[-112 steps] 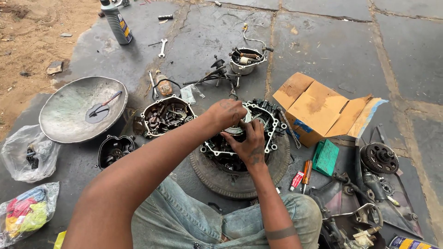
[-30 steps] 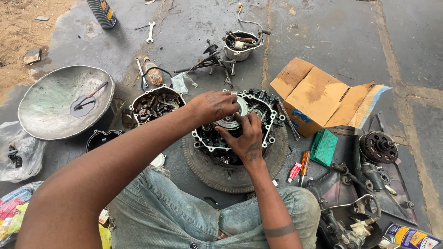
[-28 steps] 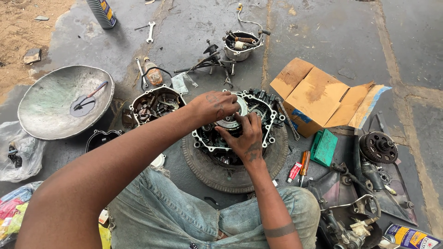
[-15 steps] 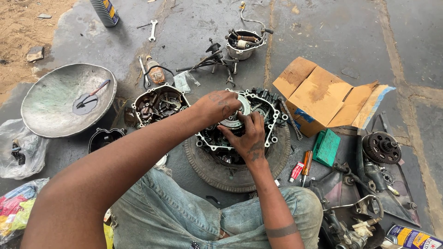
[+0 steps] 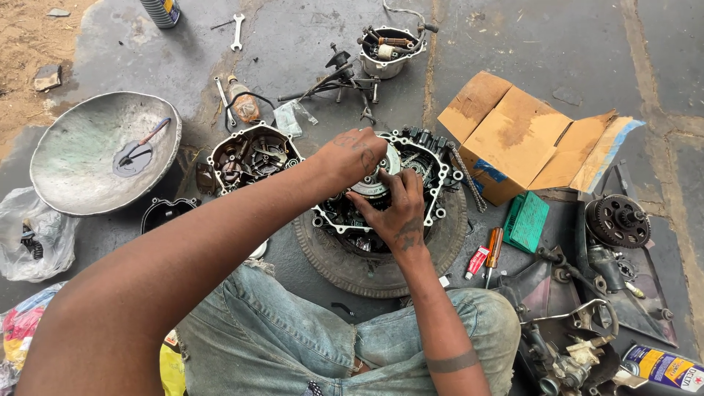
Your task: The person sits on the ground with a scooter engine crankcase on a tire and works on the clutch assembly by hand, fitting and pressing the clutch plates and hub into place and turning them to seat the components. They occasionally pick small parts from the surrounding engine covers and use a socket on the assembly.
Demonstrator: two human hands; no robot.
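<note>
Working both hands over the engine case (image 5: pixel 381 191), set on the old tyre (image 5: pixel 381 257) between the knees. Compared with a few seconds back, left hand (image 5: pixel 352 155) now sitting lower and flatter on the round clutch (image 5: pixel 375 176), no longer lifted above it, so probably past the placing and into seating or turning the part. Over the last second, barely any shift: same grip, same spot, suggesting steady pressing or twisting rather than a new move. Left hand curled over the clutch from above and from the left, fingers closed round its rim, knuckles up. Right hand (image 5: pixel 396 213) coming in from below, fingertips bunched and pinching at the clutch's near edge, thumb side hidden, so exact hold not fully clear. Clutch lying directly under the left palm and touching the right fingertips, in the middle of the case. Second case half (image 5: pixel 249 155) just to the left, untouched. Metal bowl (image 5: pixel 95 154) further left, cardboard box (image 5: pixel 513 139) to the right, red screwdriver (image 5: pixel 493 253) near the right knee, all apart from both hands.
</note>
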